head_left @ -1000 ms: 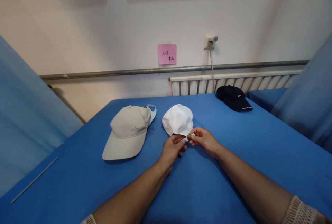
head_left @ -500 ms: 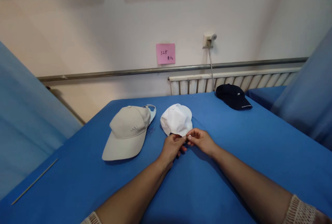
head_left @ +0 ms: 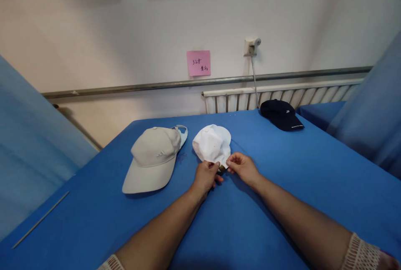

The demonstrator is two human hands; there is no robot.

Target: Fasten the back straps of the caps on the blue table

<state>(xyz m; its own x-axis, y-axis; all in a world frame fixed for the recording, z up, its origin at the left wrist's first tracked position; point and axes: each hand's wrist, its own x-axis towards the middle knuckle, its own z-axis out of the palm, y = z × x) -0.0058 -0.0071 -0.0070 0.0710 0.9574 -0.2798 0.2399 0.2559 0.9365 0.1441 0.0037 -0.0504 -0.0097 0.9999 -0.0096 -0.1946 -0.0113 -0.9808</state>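
Note:
A white cap (head_left: 212, 145) lies on the blue-covered table, its brim pointing away to the upper right and its back edge towards me. My left hand (head_left: 206, 177) pinches that back edge at the strap, left of a small brassy buckle (head_left: 222, 168). On the buckle's other side, my right hand (head_left: 242, 167) grips the edge between thumb and forefinger. The buckle shows in the small gap between the two hands. Part of the strap is hidden behind my left fingers.
A beige cap (head_left: 155, 159) sits to the left, a dark navy cap (head_left: 281, 114) at the far right corner. A thin stick (head_left: 40, 220) lies near the left edge. Blue curtains (head_left: 34, 149) hang at both sides; a radiator (head_left: 232, 102) and metal rail (head_left: 156, 86) run behind.
My hands have drawn slightly apart at the strap, and the brassy buckle between them now shows. The white cap keeps its place; the whole view has shifted a little.

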